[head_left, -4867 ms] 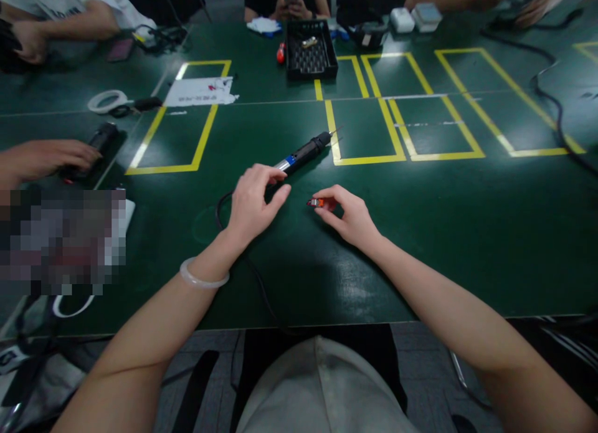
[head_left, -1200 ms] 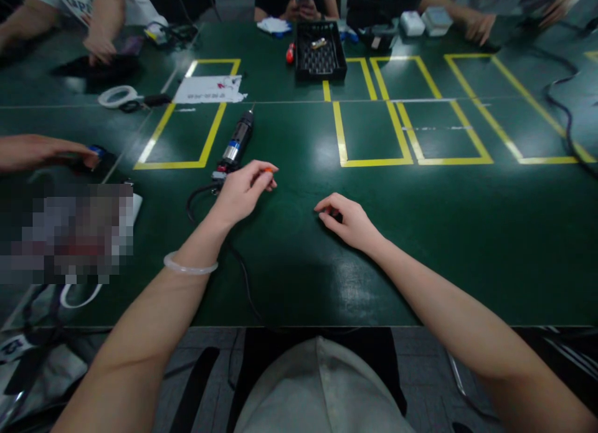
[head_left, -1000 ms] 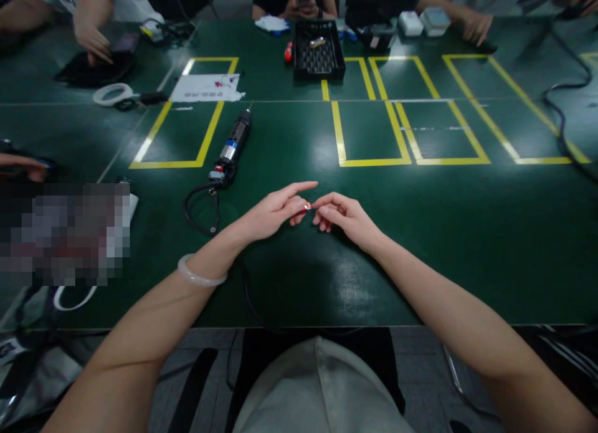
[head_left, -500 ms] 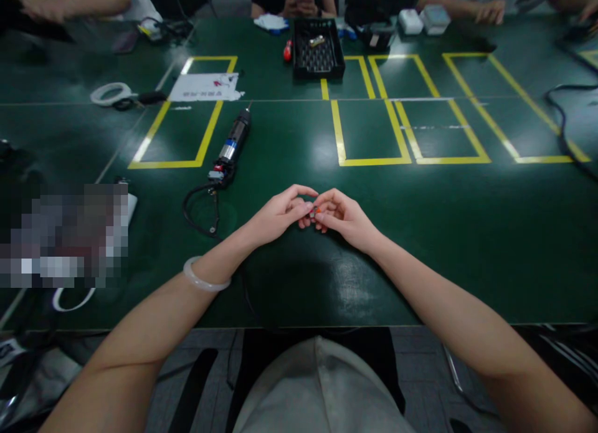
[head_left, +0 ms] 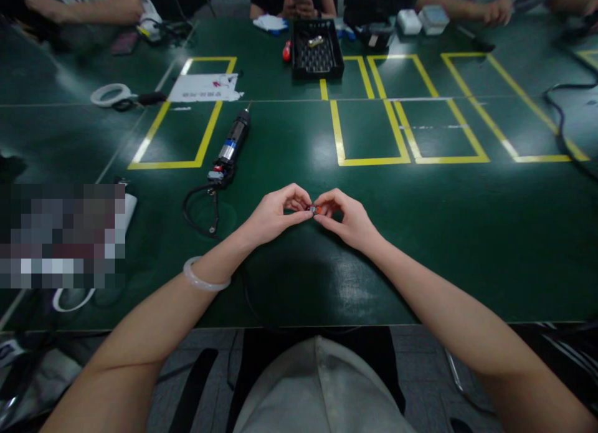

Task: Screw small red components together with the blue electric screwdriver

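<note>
Between my fingertips is a small grey-and-orange part (head_left: 314, 209), too small for me to tell its kind. My left hand (head_left: 283, 212) pinches its left end between thumb and fingers. From the other side, my right hand (head_left: 343, 214) grips the orange end the same way. Both hands are over the green table (head_left: 299, 277), near its front edge, and the fingers hide some of the part. Left of them lies an electric screwdriver (head_left: 230, 146), its bit pointing away from me and its black cable looped beside it.
A black tray (head_left: 317, 71) with a small metallic piece stands at the far side, next to a red object (head_left: 286, 51). Yellow tape outlines (head_left: 374, 161) mark the table. A white sheet (head_left: 204, 87) and a white ring (head_left: 111, 95) lie at left. Other people sit opposite.
My fingers have shifted into a fingertip pinch from both sides, so more of the small part shows. The screwdriver and tray have stayed put.
</note>
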{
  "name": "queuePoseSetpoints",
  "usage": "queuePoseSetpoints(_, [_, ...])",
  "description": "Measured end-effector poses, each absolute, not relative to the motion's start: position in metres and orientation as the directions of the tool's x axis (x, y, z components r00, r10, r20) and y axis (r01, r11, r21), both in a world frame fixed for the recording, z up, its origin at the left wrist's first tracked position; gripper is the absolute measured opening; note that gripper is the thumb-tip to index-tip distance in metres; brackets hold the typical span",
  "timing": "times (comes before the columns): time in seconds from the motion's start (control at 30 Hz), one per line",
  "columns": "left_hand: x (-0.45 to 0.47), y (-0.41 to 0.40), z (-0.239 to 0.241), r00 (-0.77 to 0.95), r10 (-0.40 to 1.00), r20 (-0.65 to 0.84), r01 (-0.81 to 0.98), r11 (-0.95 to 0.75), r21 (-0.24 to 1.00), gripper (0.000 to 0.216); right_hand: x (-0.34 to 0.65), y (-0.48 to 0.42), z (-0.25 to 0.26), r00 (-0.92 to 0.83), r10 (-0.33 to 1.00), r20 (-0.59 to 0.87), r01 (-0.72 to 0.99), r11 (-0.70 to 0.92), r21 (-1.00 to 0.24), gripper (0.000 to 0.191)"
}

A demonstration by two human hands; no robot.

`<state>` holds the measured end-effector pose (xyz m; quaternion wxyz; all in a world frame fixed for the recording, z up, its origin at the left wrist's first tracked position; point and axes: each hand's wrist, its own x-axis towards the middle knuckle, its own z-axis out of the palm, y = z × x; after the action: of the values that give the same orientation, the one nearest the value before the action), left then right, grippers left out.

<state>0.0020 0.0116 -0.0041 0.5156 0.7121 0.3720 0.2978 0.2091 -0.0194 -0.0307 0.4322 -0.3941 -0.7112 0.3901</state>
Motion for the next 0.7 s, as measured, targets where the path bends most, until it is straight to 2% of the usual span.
queuePoseSetpoints(0.1, [0.002, 0.011, -0.003, 0.563, 0.824, 0.061, 0.284, -0.262, 0.922, 0.033, 0.210, -0.020, -0.028, -0.317, 0.897, 0.309, 0.266, 0.397, -0.878, 0.012])
queuePoseSetpoints(0.17, [-0.001, 0.013, 0.000, 0.555, 0.824, 0.109, 0.379, -0.368, 0.849, 0.032, 0.211, -0.019, -0.028, -0.310, 0.902, 0.302, 0.278, 0.390, -0.878, 0.011])
queuePoseSetpoints(0.23, [-0.009, 0.019, 0.004, 0.504, 0.841, 0.197, 0.527, -0.481, 0.701, 0.032, 0.213, -0.018, -0.030, -0.290, 0.912, 0.290, 0.284, 0.372, -0.884, 0.011])
queuePoseSetpoints(0.3, [-0.025, 0.030, 0.006, 0.401, 0.866, 0.300, 0.703, -0.501, 0.505, 0.036, 0.214, -0.016, -0.033, -0.269, 0.923, 0.275, 0.280, 0.348, -0.894, 0.011])
queuePoseSetpoints(0.37, [-0.048, 0.046, 0.005, 0.263, 0.893, 0.366, 0.849, -0.394, 0.352, 0.049, 0.215, -0.015, -0.035, -0.259, 0.928, 0.270, 0.256, 0.335, -0.907, 0.012])
queuePoseSetpoints(0.47, [-0.087, 0.070, -0.001, 0.052, 0.943, 0.328, 0.952, -0.146, 0.269, 0.073, 0.215, -0.014, -0.036, -0.260, 0.926, 0.273, 0.258, 0.339, -0.904, 0.012])
queuePoseSetpoints(0.53, [-0.107, 0.082, -0.006, -0.031, 0.981, 0.191, 0.968, -0.018, 0.251, 0.072, 0.214, -0.015, -0.036, -0.259, 0.921, 0.291, 0.276, 0.359, -0.892, 0.011])
queuePoseSetpoints(0.6, [-0.117, 0.087, -0.010, -0.047, 0.994, 0.101, 0.972, 0.022, 0.232, 0.064, 0.213, -0.015, -0.035, -0.256, 0.919, 0.298, 0.292, 0.368, -0.883, 0.011])
queuePoseSetpoints(0.7, [-0.116, 0.086, -0.010, -0.027, 0.994, 0.110, 0.972, 0.001, 0.236, 0.057, 0.212, -0.015, -0.035, -0.253, 0.927, 0.277, 0.301, 0.348, -0.888, 0.011])
